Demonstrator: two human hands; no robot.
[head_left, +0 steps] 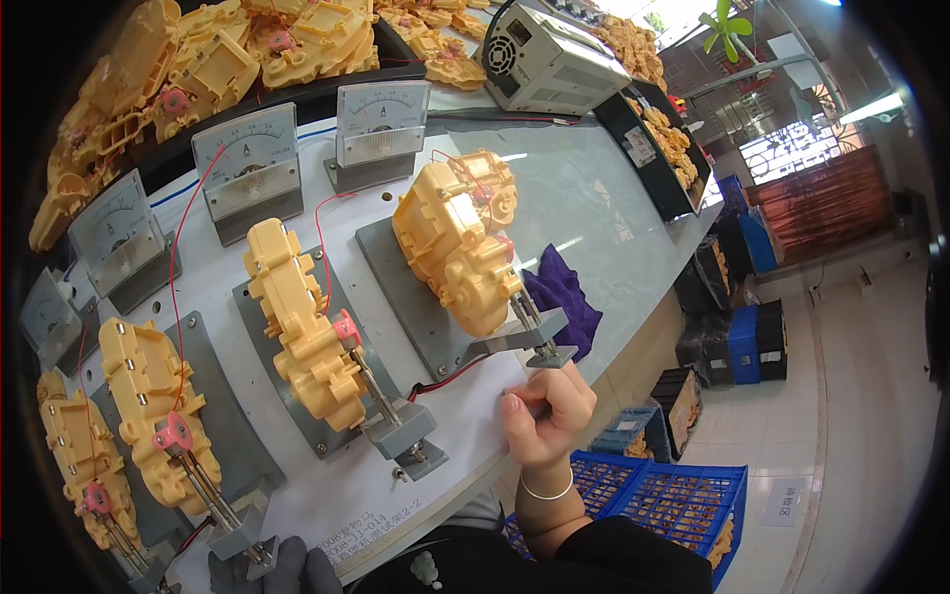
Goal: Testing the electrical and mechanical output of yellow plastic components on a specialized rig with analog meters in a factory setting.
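My left hand (pixel 287 568), in a grey glove, shows only partly at the lower edge. Its fingers lie around the grey sliding clamp block (pixel 237 533) of a test fixture that holds a yellow plastic gear housing (pixel 148 381). My right hand (pixel 550 421), bare with a bangle at the wrist, is curled closed just below the end plate (pixel 552 357) of the rightmost fixture. What its fingers hold, if anything, is hidden. On that fixture two yellow housings (pixel 445 233) sit together, pins against the nearer one. Another housing (pixel 302 317) with a pink part (pixel 344 327) sits between.
Several analog meters (pixel 247 168) stand behind the fixtures, with thin red wires running forward. Piled yellow housings (pixel 213 64) fill the back left. A beige power supply (pixel 549 64) stands at the back. A purple cloth (pixel 564 302) lies right; blue crates (pixel 683 505) stand below the table.
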